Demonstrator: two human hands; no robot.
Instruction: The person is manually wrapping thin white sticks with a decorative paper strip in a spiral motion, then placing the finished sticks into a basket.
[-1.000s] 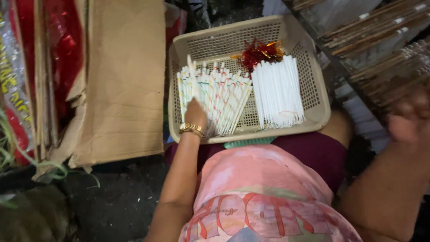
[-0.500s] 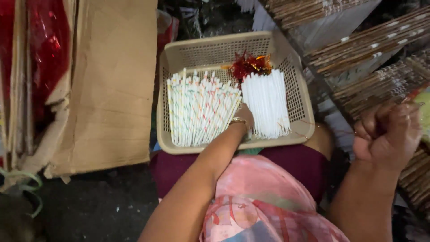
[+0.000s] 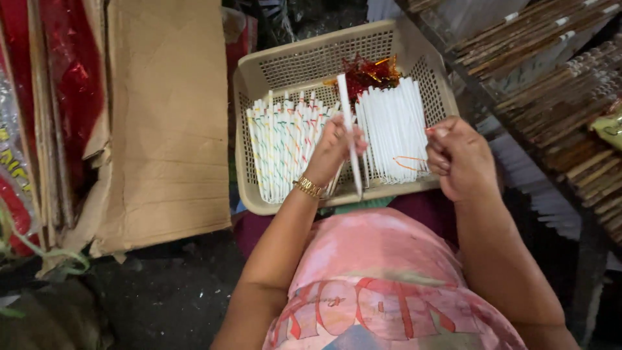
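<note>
Basket: we see 1 beige plastic basket (image 3: 259,78) with perforated walls, resting on the person's lap.
Basket, left part: a row of white sticks with coloured spiral stripes (image 3: 282,149), lying side by side.
Basket, right part: a bundle of plain white sticks (image 3: 395,129), lying side by side; an orange thread loop lies across its near end.
Basket, far edge: a clump of red and gold foil (image 3: 366,71), between the 2 groups of sticks.
Stick in hand: 1 plain white stick (image 3: 350,136), long and thin, held nearly upright over the middle of the basket, between the 2 groups.
Left hand: the left hand (image 3: 334,149) grasps the white stick with thumb and fingers; a gold bracelet (image 3: 310,188) sits on the wrist.
Right hand: the right hand (image 3: 460,159) is clenched over the near right edge of the basket; we cannot tell what it holds.
Left of basket: a flattened cardboard box (image 3: 165,123), with red foil sheets (image 3: 71,84) beyond it.
Right of basket: stacks of brown sticks (image 3: 551,71) on a rack, just beside the basket.
Obstruction: the left hand covers part of the striped row.
</note>
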